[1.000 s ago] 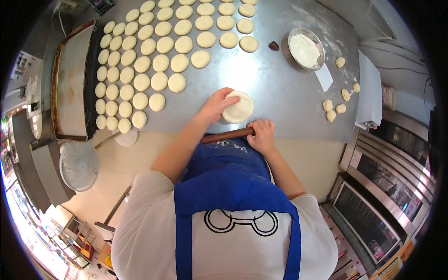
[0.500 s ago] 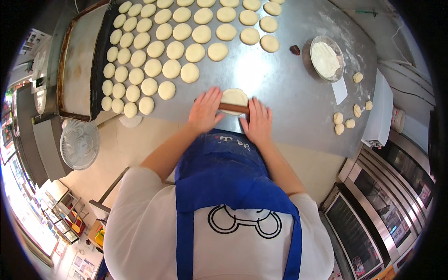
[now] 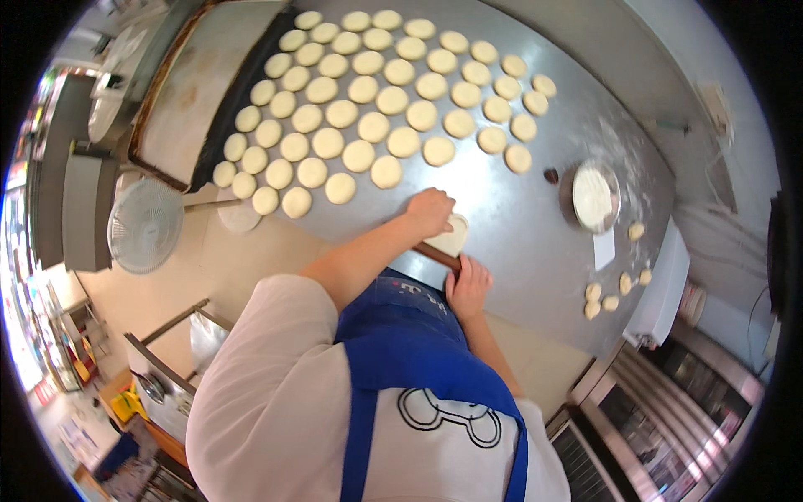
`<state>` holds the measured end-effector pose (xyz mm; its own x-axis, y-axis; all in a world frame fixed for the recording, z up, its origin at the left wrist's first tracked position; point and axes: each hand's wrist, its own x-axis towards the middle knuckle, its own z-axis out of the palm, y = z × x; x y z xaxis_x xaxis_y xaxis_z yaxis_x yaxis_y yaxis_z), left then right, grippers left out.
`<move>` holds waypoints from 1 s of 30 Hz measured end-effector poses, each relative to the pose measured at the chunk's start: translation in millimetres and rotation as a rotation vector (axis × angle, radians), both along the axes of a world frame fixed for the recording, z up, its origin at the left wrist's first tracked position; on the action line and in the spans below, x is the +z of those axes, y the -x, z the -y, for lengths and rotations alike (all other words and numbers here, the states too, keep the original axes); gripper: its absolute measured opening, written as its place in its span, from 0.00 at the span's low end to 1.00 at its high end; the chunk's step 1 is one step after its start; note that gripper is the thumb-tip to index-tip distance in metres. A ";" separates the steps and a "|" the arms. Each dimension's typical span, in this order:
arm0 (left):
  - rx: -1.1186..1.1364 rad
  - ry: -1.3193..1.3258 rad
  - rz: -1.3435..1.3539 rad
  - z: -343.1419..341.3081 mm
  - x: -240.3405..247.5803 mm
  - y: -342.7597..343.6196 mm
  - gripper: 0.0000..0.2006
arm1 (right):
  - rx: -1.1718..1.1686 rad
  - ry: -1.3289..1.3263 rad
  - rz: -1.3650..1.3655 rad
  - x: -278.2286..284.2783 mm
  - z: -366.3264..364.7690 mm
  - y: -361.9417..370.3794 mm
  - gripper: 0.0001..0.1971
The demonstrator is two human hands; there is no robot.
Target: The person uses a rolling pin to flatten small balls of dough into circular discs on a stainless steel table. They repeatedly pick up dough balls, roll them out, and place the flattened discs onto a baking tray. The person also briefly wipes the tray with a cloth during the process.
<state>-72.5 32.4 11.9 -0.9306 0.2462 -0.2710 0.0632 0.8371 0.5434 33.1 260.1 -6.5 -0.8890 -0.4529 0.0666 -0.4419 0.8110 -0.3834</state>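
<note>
A flattened round of pale dough (image 3: pixel 453 239) lies on the metal table near its front edge, in front of my apron. My left hand (image 3: pixel 430 212) is closed on the dough's upper left edge, fingers curled over it. Against the near side of the dough rests a brown wooden rolling pin (image 3: pixel 436 254), slanting down to the right. My right hand (image 3: pixel 469 285) is closed on the pin's right end. The pin's left end is partly hidden under my left forearm.
Several rows of dough discs (image 3: pixel 374 127) cover the table's far left. A metal bowl of white flour (image 3: pixel 593 197) stands at right, with a small dark object (image 3: pixel 551 176) beside it and a white card (image 3: pixel 604 248) below. Small dough balls (image 3: pixel 611 303) lie nearby. A baking tray (image 3: pixel 209 92) and a fan (image 3: pixel 146 226) are at left.
My left hand has left the rolling pin's left end and taken hold of the dough's edge. My right hand stays on the pin, which now slants more. The whole view has turned and shifted.
</note>
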 end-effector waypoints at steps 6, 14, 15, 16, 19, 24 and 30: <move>0.093 -0.655 -0.117 4.2 2.5 -68.7 0.10 | 0.052 -0.017 0.026 17.1 -5.1 15.6 0.17; 0.891 -1.571 0.105 167.6 42.4 -125.6 0.04 | -0.028 -0.115 0.112 7.1 2.9 20.0 0.14; 1.076 -1.754 0.126 205.8 56.4 -119.3 0.07 | -0.065 -0.110 0.142 0.7 -1.5 18.1 0.14; 1.128 -1.881 0.140 251.3 81.3 -114.0 0.10 | -0.111 -0.107 0.173 -3.7 -1.3 12.8 0.15; 1.118 -2.075 -0.045 403.6 83.2 -128.5 0.19 | -0.221 -0.144 0.166 5.5 17.2 2.5 0.15; 1.486 -1.932 -0.235 548.3 65.7 -160.8 0.27 | -0.322 -0.225 0.232 6.6 38.8 -7.5 0.18; 1.498 -1.872 0.102 586.7 25.7 -167.1 0.27 | -0.314 -0.333 0.154 5.0 37.6 -21.5 0.16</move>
